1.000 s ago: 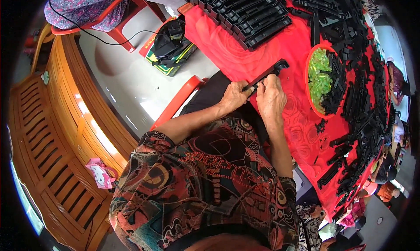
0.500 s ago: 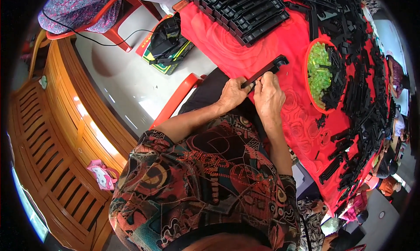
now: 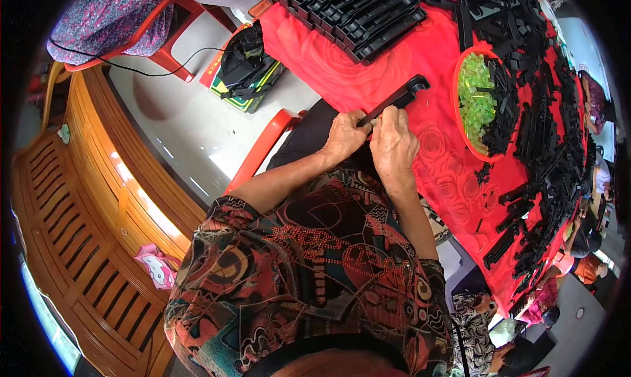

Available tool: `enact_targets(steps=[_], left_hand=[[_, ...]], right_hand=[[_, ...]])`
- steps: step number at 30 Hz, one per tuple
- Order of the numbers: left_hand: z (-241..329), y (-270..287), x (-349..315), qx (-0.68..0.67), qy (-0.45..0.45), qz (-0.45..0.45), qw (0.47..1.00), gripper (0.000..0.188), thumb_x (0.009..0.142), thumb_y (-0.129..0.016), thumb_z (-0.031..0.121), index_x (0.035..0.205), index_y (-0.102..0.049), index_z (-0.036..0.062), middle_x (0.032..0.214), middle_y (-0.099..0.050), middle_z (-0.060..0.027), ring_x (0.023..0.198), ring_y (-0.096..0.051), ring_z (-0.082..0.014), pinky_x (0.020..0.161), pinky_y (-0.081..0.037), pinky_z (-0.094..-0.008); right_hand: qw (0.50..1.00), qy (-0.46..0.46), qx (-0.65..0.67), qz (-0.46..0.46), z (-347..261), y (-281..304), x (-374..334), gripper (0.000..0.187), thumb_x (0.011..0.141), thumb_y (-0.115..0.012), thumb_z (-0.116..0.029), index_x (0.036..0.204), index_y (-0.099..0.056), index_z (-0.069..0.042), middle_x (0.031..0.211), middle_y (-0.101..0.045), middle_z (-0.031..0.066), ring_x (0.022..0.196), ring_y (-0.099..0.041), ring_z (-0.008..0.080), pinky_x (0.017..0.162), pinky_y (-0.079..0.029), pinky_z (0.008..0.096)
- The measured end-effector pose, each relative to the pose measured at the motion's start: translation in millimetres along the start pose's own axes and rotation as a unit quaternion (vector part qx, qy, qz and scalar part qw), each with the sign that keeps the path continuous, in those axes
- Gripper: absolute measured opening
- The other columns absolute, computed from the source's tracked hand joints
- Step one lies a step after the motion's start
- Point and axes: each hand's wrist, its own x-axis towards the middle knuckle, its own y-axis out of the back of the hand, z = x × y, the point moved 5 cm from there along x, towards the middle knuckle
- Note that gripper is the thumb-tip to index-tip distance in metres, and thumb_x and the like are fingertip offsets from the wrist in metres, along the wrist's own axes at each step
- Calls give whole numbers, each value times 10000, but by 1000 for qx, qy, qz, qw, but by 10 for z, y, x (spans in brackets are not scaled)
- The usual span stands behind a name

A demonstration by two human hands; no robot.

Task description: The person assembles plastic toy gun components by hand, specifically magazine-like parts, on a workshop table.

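Observation:
A long black plastic part (image 3: 396, 97) is held between my two hands over the near edge of the red-covered table, its hooked end pointing up and to the right. My left hand (image 3: 346, 137) is closed round its lower end. The fingers of my right hand (image 3: 394, 143) are pinched on its near side, close to the left fingertips. Whether a smaller piece sits between the right fingers is hidden. To the right stands an orange-rimmed basket (image 3: 458, 107) with yellow-green translucent pieces (image 3: 474, 97) and small black pieces (image 3: 503, 114) in it.
Stacked black plastic parts (image 3: 348, 15) lie at the table's far side. Loose black parts (image 3: 545, 140) cover the right of the red tablecloth (image 3: 440, 186). A red chair (image 3: 269, 140), a box with a black bag (image 3: 246, 68) and a wooden bench (image 3: 79, 226) stand left. Other people sit far right.
Both hands and the black plastic part have shifted slightly left in the picture. My right hand has slid closer to the left along the part. The whole view has moved a little.

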Motion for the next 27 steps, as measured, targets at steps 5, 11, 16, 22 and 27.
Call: enact_targets(steps=[5, 11, 16, 22, 27], left_hand=[[35, 15, 10, -29, -60, 18, 998, 206, 768, -611, 180, 766, -608, -26, 584, -546, -187, 564, -574, -184, 573, -449, -358], [99, 46, -20, 21, 13, -8, 1000, 225, 766, -638, 197, 747, -599, -24, 559, -531, -185, 545, -575, -232, 563, -441, -375], [149, 40, -42, 31, 9, 0, 999, 242, 766, -648, 206, 728, -589, -26, 567, -535, -198, 558, -577, -290, 561, -438, -390], [158, 37, -58, 7, 4, -4, 1000, 230, 775, -641, 190, 716, -583, -25, 548, -536, -171, 520, -568, -249, 534, -436, -372], [226, 44, -84, -20, -3, -26, 999, 252, 844, -596, 189, 696, -565, -13, 489, -518, -46, 442, -488, -95, 423, -388, -285]], right_hand=[[997, -25, 74, 3, -40, -24, -47, 186, 743, -608, -45, 836, -450, -16, 801, -534, 165, 650, -570, 357, 536, -449, 438], [984, -74, 136, -88, 284, -11, 199, 217, 700, -665, -78, 768, -468, -19, 709, -555, 150, 693, -570, 353, 596, -434, 452], [975, -92, 146, -138, 434, -40, 319, 226, 682, -676, -44, 736, -460, -5, 682, -539, 152, 659, -560, 346, 581, -417, 441], [976, -83, 130, -151, 438, -91, 386, 225, 681, -671, -51, 743, -461, 1, 704, -544, 165, 689, -564, 359, 596, -424, 450], [980, -80, 103, -149, 408, -108, 395, 209, 689, -653, -55, 764, -466, 1, 746, -554, 178, 735, -571, 369, 614, -436, 455]])
